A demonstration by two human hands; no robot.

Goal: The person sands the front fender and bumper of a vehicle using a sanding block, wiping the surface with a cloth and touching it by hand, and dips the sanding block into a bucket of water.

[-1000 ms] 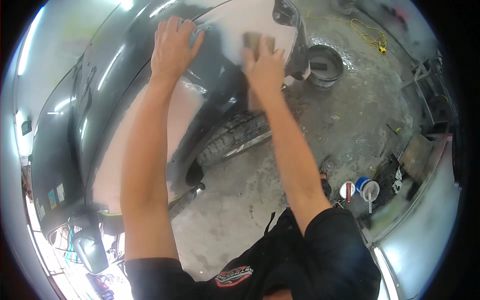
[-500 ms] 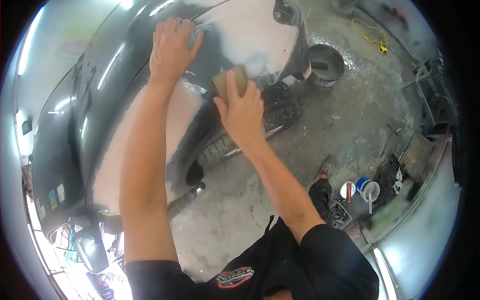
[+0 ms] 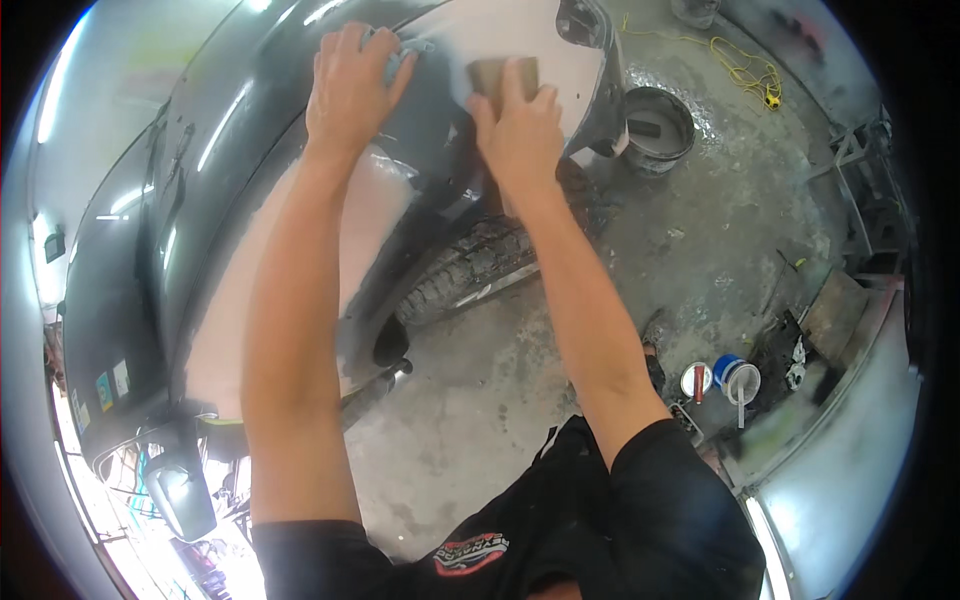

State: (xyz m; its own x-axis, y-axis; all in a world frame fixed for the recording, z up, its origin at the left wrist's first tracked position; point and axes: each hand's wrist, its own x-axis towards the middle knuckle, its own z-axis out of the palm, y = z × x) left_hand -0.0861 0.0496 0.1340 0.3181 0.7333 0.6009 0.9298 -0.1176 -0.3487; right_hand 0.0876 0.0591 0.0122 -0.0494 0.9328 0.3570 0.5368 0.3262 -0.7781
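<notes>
My right hand (image 3: 518,130) presses a brown sanding block (image 3: 497,72) against the pale, primed patch of a dark car's fender (image 3: 520,35), above the wheel arch. My left hand (image 3: 350,85) lies flat on the fender to the left, with a bit of light blue cloth (image 3: 405,52) under its fingers. The tyre (image 3: 470,265) sits below both hands.
A grey bucket (image 3: 655,125) stands on the concrete floor right of the fender, with a yellow cord (image 3: 740,70) beyond it. Small cans (image 3: 735,375) and clutter lie at the right. A side mirror (image 3: 180,495) shows at lower left.
My right hand slid the block down toward the wheel arch, then back up onto the pale patch. My left hand stayed in place.
</notes>
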